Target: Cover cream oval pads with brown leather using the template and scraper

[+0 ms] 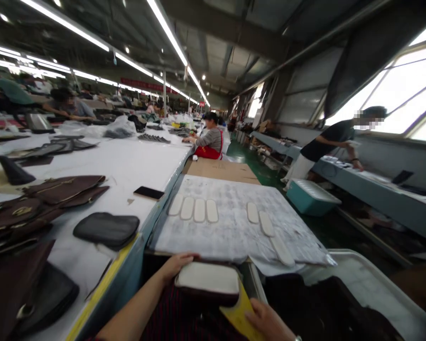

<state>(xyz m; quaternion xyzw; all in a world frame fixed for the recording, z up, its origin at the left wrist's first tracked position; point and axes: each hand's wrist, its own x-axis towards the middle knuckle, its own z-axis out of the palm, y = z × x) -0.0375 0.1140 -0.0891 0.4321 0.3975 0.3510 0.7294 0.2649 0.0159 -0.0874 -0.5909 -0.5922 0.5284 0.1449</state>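
A dark piece with a white oval panel (208, 278) on top is low in the centre, close to my body. My left hand (179, 266) is at its upper left corner, fingers bent over the far edge. In my right hand (266, 318), at the lower right, is a yellow sheet (239, 315) whose edge meets the right end of the piece. Beyond lies a paper-covered board (230, 241) with several white oval pieces (199, 210) in a left row and 3 more (266, 223) on the right.
The white table (128, 163) at left bears a phone (148, 192), a black oval piece (106, 229) and brown leather parts (67, 192). A pale bin (372, 270) with dark material stands at right. A seated person (211, 137) and a leaning person (333, 142) are farther off.
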